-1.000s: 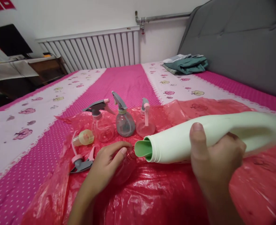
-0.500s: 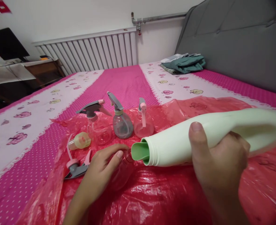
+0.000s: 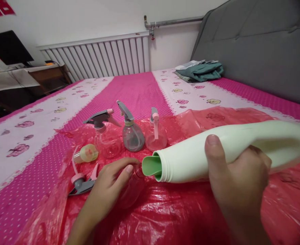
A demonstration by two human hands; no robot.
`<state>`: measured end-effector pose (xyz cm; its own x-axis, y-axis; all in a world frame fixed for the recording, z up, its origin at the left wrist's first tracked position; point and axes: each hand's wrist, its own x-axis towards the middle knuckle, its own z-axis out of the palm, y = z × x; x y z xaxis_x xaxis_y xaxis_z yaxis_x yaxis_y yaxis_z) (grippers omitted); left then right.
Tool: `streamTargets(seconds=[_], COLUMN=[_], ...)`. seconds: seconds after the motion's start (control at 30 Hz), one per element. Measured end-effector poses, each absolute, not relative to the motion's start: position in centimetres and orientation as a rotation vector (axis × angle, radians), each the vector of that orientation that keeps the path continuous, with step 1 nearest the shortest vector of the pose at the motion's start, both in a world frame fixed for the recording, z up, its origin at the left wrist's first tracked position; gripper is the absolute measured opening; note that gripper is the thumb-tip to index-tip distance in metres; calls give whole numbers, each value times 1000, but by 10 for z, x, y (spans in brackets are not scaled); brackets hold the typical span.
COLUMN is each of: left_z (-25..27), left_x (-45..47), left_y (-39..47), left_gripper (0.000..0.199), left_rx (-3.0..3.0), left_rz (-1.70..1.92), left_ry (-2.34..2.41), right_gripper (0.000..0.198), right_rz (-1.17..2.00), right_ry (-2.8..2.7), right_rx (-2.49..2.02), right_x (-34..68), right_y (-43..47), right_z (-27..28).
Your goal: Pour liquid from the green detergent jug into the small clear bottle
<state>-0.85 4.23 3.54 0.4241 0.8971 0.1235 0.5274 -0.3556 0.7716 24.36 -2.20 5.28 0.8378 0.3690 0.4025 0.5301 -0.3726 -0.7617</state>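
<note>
My right hand (image 3: 237, 166) grips the handle of a pale green jug-like bottle (image 3: 190, 153), tipped on its side with its mouth to the left. Its green pouring spout (image 3: 150, 165) meets the neck of a clear spray bottle (image 3: 133, 190) that has no head on it. Around that bottle's neck and shoulder my left hand (image 3: 115, 178) is closed, and the bottle leans toward the spout. I cannot make out any liquid flowing. Left of my left hand lies a loose grey and pink spray head (image 3: 81, 183), its tube pointing up.
Behind my hands stand a pink-and-grey spray bottle (image 3: 107, 141), a grey spray bottle (image 3: 133, 136) and another pink one (image 3: 156, 136). A yellowish-capped small bottle (image 3: 87, 153) lies at left. Red plastic sheeting (image 3: 180, 211) covers the bed. Folded clothes (image 3: 200, 70) lie farther back.
The pale green bottle and its spout have shifted very slightly left. Both hands keep their grips, and the view has tilted a little.
</note>
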Motion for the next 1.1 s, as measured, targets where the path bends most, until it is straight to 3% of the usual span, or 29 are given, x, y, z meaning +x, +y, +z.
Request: streamTargets(seconds=[0.63,1.1], left_z=[37,36], left_x=[-8,-9], left_y=[41,41], left_gripper=[51,52], left_rx=[2030,2032], left_rz=[726,723], left_ry=[1191,1198], right_gripper=[65,77], right_rz=[-158,-185], right_ry=[-655,-674], right_rx=[-2006,-2006], right_x=[242,243], right_y=[-21,-22], right_z=[57,53])
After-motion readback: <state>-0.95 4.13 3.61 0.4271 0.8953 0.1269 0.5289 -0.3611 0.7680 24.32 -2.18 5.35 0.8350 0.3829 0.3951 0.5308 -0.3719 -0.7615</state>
